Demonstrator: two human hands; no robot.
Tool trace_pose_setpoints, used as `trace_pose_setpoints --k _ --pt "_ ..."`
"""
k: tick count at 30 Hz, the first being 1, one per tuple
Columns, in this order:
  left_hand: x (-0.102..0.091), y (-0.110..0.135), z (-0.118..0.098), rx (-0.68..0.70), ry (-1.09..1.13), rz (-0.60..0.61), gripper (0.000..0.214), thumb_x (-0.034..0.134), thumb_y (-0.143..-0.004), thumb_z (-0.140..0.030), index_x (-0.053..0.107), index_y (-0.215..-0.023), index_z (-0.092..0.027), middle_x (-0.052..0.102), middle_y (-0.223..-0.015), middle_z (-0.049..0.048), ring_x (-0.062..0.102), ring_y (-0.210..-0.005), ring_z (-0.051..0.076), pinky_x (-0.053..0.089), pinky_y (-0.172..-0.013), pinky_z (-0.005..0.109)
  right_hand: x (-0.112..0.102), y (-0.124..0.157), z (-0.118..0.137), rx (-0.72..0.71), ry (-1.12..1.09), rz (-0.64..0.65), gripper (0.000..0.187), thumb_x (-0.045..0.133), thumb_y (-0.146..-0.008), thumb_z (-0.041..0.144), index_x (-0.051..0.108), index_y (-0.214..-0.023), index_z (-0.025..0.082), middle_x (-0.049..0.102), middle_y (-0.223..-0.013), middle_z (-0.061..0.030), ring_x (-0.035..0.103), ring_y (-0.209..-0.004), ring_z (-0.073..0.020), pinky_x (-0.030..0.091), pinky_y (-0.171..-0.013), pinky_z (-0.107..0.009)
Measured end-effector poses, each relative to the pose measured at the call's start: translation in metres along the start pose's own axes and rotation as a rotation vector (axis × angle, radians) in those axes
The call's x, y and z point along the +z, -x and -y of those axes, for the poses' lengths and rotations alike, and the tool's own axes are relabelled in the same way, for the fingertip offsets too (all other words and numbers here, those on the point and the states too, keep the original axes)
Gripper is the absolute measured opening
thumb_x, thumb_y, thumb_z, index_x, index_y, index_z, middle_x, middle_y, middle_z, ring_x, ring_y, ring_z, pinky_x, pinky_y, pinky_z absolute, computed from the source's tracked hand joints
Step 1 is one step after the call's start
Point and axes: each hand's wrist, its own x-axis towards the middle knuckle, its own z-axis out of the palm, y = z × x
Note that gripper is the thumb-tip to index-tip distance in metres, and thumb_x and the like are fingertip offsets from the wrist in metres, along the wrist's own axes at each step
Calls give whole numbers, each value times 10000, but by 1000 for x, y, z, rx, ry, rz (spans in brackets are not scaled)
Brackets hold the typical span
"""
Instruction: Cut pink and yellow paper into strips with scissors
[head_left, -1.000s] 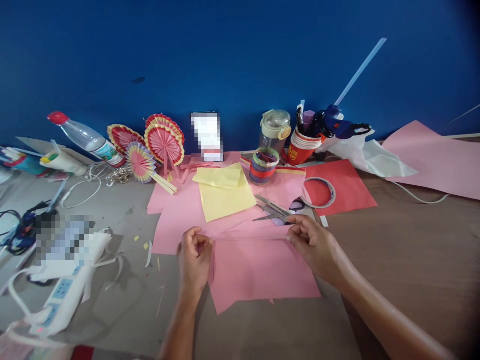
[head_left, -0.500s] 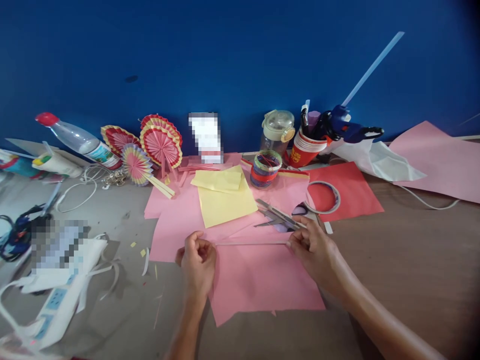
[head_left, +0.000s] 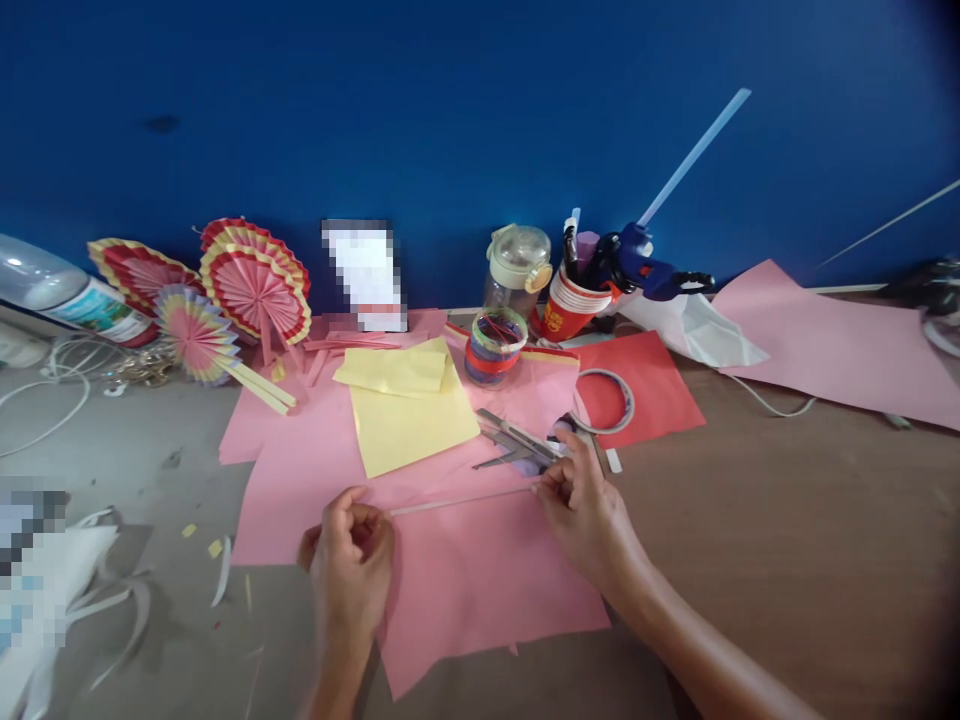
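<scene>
Head view: looks further right than a second ago; still shows pale strip (head_left: pixel 431 506) stretched over pink sheet (head_left: pixel 487 580), pinched at its ends by left hand (head_left: pixel 352 560) and right hand (head_left: pixel 589 515), so apparently not yet placed.

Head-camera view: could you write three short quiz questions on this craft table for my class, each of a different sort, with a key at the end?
1. What do the left hand and right hand hold between them?
A) a bottle
B) a thin pale strip
C) a pleated fan

2. True or false: the yellow paper lies on top of pink paper.

3. Fill in the colour: the tape roll lies partly over a ____ sheet.

Key: 1. B; 2. true; 3. red.
</scene>
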Motion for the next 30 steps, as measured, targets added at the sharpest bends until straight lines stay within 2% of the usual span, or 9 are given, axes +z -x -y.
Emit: trace_pose_setpoints --k 4,9,15,22,30 --pt "-1 0 -4 -63 -32 3 308 539 -732 -351 530 -1016 -233 625 -638 -37 598 -614 190 398 -858 430 3 0 1 -24 81 -33 554 413 -804 224 304 -1338 127 517 -624 52 538 -545 -147 424 -555 -256" --pt "0 1 -5 -44 -98 6 286 520 -738 -330 548 -1001 -222 625 -643 -32 605 -611 193 336 -913 472 5 0 -1 -49 115 -36 545 423 -802 224 328 -1330 129 544 -638 41 544 -548 -152 429 -551 -261" --pt "3 5 -7 16 -130 -37 240 510 -767 -282 558 -994 -218 593 -632 -43 582 -589 172 328 -902 432 8 2 -6 -67 121 -40 552 421 -822 254 305 -1352 147 573 -654 20 565 -558 -178 438 -556 -287" --pt "4 7 -6 16 -125 -46 254 512 -777 -246 552 -1027 -221 604 -668 -39 587 -610 172 316 -910 404 9 3 -5 -27 114 -44 554 432 -817 278 323 -1346 156 590 -685 1 579 -572 -200 429 -560 -309" --pt "5 9 -6 31 -175 -50 225 511 -790 -239 560 -1009 -215 598 -674 -23 597 -656 188 302 -926 414 11 5 -6 -44 100 -52 541 446 -837 284 327 -1353 175 588 -687 13 581 -576 -171 445 -580 -284"
